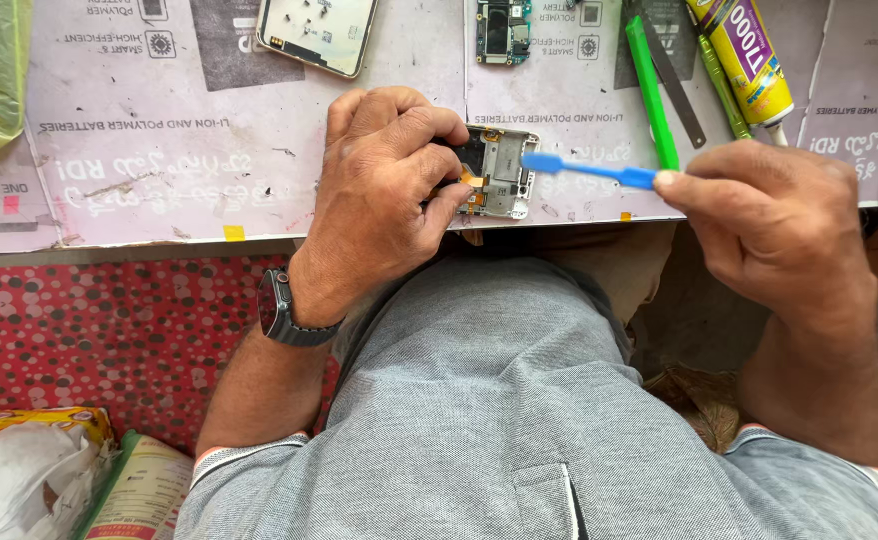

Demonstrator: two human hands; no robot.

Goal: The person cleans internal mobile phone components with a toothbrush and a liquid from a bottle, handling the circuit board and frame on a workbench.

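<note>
My left hand [384, 185] presses down on an opened phone [499, 172] that lies at the near edge of the paper-covered bench [159, 170]; its fingers cover the phone's left half. The phone's inner boards and an orange flex strip show at the right. My right hand [769, 215] pinches a thin blue plastic pry tool [584, 170], held level, with its tip over the phone's right edge.
At the back lie a phone screen panel [317, 32], a small circuit board [503, 30], a green plastic stick [651, 90], a metal strip [681, 88] and a yellow glue tube [749, 55]. A red dotted cloth [109, 330] hangs below the bench. Bags [29, 470] lie at bottom left.
</note>
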